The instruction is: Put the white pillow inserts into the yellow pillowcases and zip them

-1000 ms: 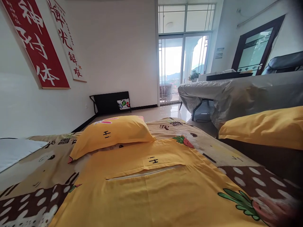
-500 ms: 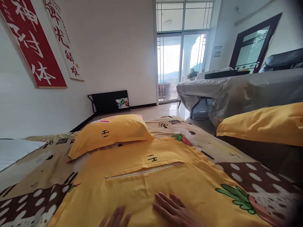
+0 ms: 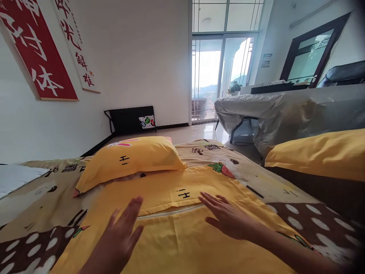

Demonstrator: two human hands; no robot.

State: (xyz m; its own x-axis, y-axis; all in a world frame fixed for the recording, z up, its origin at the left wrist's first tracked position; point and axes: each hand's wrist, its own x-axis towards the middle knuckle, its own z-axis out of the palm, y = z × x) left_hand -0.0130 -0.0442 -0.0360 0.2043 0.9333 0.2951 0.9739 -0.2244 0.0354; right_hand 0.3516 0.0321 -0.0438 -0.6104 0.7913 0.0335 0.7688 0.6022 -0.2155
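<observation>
A yellow pillowcase [image 3: 176, 243] with a printed "Hi" and carrots lies flat in front of me. Across it runs a slit-like opening [image 3: 171, 212] with a pale edge. Over the left end of that slit is my left hand [image 3: 121, 228], fingers stretched and thumb apart, holding nothing. My right hand [image 3: 222, 215] is at the slit's right end, fingers extended, also without anything in it. Whether either palm touches the cloth I cannot tell. Just beyond lies a plump yellow pillow [image 3: 137, 158] with a rabbit print.
A patterned blanket [image 3: 23, 213] spreads beneath the pillowcase. To the right, more yellow fabric [image 3: 319, 152] rests on a dark surface. A white item [image 3: 19, 177] lies at the left edge. Farther back stand a plastic-covered table [image 3: 256, 110] and a black folded frame [image 3: 128, 120].
Both hands have moved forward, away from me, from the near part of the pillowcase up to the slit. They are now farther apart. The view has shifted slightly.
</observation>
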